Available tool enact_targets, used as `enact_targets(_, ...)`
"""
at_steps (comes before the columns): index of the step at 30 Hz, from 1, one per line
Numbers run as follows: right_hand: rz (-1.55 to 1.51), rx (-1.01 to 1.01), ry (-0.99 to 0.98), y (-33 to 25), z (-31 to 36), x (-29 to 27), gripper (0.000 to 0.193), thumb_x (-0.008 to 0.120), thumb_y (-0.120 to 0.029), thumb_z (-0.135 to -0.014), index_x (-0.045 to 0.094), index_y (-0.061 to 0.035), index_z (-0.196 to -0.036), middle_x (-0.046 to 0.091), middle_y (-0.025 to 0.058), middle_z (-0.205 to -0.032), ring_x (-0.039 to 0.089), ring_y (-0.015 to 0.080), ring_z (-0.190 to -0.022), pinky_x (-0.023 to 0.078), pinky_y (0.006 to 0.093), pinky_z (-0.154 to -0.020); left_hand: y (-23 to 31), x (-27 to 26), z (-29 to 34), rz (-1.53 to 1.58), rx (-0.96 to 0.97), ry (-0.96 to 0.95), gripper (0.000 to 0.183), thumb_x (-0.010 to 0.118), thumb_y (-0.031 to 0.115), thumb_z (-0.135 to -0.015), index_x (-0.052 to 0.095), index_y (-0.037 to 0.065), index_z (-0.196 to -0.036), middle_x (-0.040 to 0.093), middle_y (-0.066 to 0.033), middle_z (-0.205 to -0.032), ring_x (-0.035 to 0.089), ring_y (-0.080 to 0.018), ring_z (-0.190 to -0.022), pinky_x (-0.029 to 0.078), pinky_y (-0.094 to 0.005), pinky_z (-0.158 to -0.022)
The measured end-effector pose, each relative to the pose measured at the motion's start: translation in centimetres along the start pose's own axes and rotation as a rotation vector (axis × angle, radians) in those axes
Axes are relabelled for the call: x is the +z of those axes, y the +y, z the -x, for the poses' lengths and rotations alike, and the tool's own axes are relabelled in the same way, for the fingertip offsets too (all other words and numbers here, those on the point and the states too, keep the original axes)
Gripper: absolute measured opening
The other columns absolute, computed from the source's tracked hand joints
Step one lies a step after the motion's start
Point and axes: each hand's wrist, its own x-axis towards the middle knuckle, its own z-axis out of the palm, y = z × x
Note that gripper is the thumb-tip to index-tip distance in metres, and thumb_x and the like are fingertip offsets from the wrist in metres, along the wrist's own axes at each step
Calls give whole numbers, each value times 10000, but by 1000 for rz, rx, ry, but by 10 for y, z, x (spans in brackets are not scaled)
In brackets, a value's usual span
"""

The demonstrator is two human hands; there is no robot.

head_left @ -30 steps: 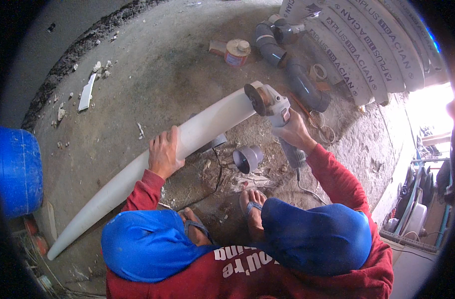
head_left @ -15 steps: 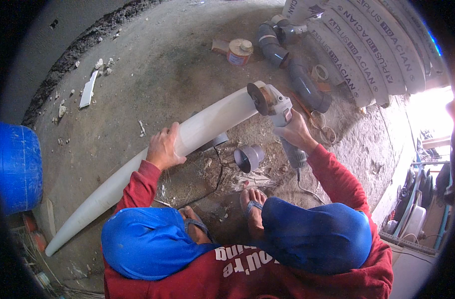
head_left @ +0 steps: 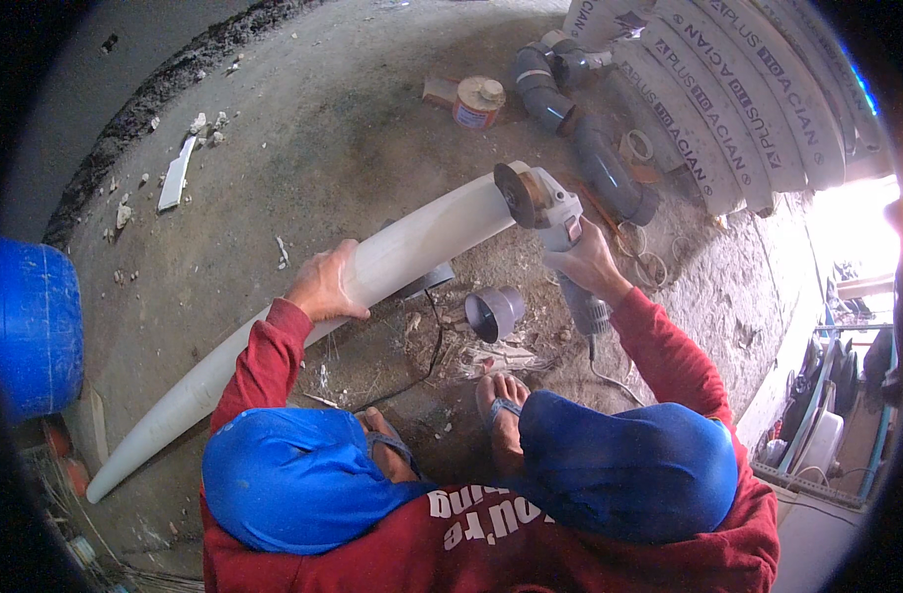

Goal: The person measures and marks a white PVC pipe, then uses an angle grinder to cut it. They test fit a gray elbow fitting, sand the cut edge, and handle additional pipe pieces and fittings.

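Note:
A long pale plastic pipe (head_left: 427, 242) slants from the lower left up to the middle of the view. My left hand (head_left: 325, 285) is closed around it partway along. In my right hand (head_left: 590, 262) is a white and grey angle grinder (head_left: 562, 206), gripped by its body. The grinder's dark cutting disc (head_left: 515, 196) stands across the pipe's upper right end, against it as far as I can see. Under the pipe lies a grey piece of pipe (head_left: 427, 281), partly hidden. A short grey pipe fitting (head_left: 495, 314) rests on the ground between the pipe and my right foot.
A blue barrel (head_left: 37, 331) stands at the left. Beyond the pipe are a lidded can (head_left: 478, 103) and grey elbow pipes (head_left: 610, 168). Large printed pipes (head_left: 738, 109) are stacked at the far right. The grinder's cord (head_left: 610, 379) trails over rubble.
My left hand has shifted slightly on the pipe, its wrist and forearm angled a little differently. The pipe and grinder have barely moved.

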Motion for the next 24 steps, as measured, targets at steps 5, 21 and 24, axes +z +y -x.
enact_targets(5, 9, -3, -4, 1, 1, 0, 602, 782, -257, -636, 613, 11, -1148, 679, 88, -970, 634, 183, -854, 517, 331, -807, -1, -4, -3, 42, -24, -38, 982, 951, 361, -452, 521, 57, -1281, 690, -232, -1105, 659, -419, -1069, 523, -473, -926)
enact_targets(21, 0, -31, 28, 2, 0, 4, 493, 765, -151, -671, 611, -1, -1115, 639, 25, -928, 595, 124, -806, 505, 293, -737, -12, -14, -17, 246, 25, -210, 977, 963, 345, -427, 589, 52, -1281, 700, -141, -1144, 659, -293, -1082, 495, -393, -962)
enact_targets(24, -18, -32, 14, 0, 0, 4, 488, 763, -149, -673, 606, 1, -1110, 638, 27, -923, 596, 125, -802, 507, 295, -731, -14, -17, -20, 283, 21, -265, 963, 965, 349, -429, 598, 48, -1268, 700, -140, -1142, 656, -292, -1079, 493, -388, -964)
